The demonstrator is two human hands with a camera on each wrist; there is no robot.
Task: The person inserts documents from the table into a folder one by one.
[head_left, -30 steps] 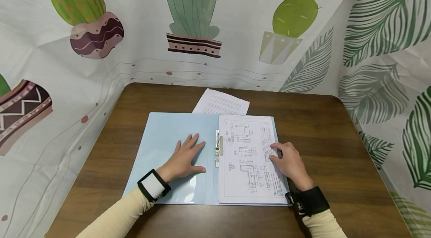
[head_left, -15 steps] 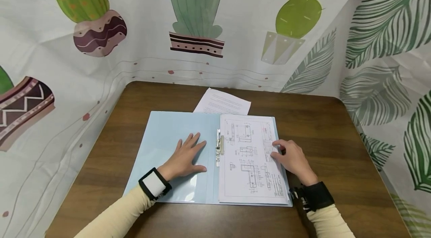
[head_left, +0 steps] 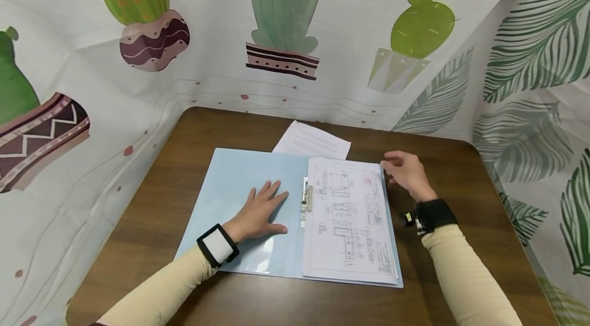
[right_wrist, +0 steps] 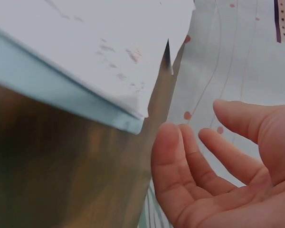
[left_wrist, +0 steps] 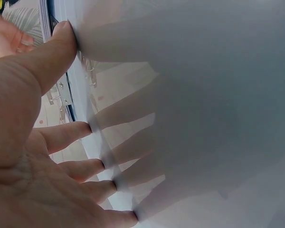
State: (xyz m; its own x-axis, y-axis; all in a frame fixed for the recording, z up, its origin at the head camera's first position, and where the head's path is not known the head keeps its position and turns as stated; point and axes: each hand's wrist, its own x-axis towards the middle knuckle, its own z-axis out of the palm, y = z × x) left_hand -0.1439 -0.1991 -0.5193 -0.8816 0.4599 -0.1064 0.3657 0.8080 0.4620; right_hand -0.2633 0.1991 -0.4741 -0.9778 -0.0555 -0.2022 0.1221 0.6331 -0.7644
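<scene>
A light blue folder lies spread flat, its glossy left cover under my left hand. The fingers there are splayed and their tips touch the cover, which mirrors them in the left wrist view. On the right side sits a stack of papers with a technical drawing on top, beside the metal clip near the spine. My right hand is at the stack's far right corner. In the right wrist view its bent fingers and thumb stand apart from each other, and the corner of the papers is just clear of them.
Behind the folder a loose printed sheet lies on the brown wooden table, partly covered by the folder. A cloth printed with cacti and leaves hangs along the back and sides of the table.
My right hand has left the middle of the papers' right edge and moved away from me to their far corner. The left hand stays on the cover. The head view has shifted slightly.
</scene>
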